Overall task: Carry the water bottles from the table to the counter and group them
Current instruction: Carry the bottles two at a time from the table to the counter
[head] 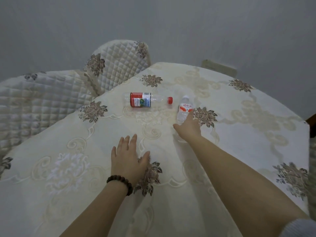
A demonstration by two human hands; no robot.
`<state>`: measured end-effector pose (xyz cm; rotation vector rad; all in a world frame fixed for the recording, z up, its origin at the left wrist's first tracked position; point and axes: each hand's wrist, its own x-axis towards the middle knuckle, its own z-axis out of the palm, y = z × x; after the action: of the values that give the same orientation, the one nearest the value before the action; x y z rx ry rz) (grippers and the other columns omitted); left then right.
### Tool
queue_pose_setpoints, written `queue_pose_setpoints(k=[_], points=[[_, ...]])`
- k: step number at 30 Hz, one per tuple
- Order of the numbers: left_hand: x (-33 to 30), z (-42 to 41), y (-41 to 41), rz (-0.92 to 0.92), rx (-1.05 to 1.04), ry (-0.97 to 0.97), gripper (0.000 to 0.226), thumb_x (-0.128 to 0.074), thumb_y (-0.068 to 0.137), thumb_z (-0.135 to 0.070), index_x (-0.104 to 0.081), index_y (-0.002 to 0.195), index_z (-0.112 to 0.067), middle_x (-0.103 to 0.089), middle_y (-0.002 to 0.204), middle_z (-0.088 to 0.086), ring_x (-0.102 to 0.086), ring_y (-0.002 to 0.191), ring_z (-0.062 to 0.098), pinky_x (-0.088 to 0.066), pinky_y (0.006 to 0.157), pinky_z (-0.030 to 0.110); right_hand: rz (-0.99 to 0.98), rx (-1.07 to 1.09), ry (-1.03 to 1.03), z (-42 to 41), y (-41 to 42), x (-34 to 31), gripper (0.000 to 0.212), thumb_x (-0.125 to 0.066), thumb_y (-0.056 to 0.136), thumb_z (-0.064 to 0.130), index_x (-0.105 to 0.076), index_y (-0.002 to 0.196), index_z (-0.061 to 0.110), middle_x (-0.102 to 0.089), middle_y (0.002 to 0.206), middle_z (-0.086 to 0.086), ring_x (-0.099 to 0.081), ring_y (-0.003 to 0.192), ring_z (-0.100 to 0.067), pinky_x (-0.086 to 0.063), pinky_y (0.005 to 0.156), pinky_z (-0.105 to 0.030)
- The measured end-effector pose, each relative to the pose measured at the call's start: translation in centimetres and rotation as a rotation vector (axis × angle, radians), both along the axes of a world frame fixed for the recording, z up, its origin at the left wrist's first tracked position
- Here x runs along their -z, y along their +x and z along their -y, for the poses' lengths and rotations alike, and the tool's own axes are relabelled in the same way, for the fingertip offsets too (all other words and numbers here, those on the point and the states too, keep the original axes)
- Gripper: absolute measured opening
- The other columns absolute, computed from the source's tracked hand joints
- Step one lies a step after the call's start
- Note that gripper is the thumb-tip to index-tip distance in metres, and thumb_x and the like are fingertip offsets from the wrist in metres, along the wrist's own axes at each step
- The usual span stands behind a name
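The small bottle (185,108) lies on the cloth-covered worktop (256,127), right of the red-capped bottle (147,100), and my right hand (189,128) touches its near end with an unclosed grip. I judge a nudge could roll it away. My left hand (129,159) rests flat, holding nothing.
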<state>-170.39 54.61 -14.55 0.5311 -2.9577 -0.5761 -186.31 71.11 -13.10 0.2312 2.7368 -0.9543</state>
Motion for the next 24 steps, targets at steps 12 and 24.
queue_pose_setpoints(k=[12,24], points=[[-2.0,2.9,-15.2,-0.092,0.133,-0.171,0.092,-0.051,0.083,-0.063,-0.01,0.151,-0.016,-0.015,0.158,0.007,-0.009,0.146,0.022,-0.008,0.117,0.045,-0.169,-0.032,-0.089,-3.3,1.8,0.6,0.075,-0.062,0.072,0.032,-0.035,0.14,0.014,-0.051,0.126,-0.011,-0.051,0.113,-0.031,-0.047,0.088,-0.041],[2.0,4.6,-23.9,-0.037,0.172,-0.414,0.089,-0.061,0.082,-0.05,-0.014,0.15,-0.015,-0.029,0.151,0.006,-0.021,0.141,0.025,-0.008,0.116,0.045,-0.35,-0.061,-0.186,-4.5,0.4,2.4,0.069,-0.067,0.078,0.021,-0.037,0.14,0.02,-0.052,0.124,-0.005,-0.049,0.112,-0.024,-0.038,0.083,-0.031]])
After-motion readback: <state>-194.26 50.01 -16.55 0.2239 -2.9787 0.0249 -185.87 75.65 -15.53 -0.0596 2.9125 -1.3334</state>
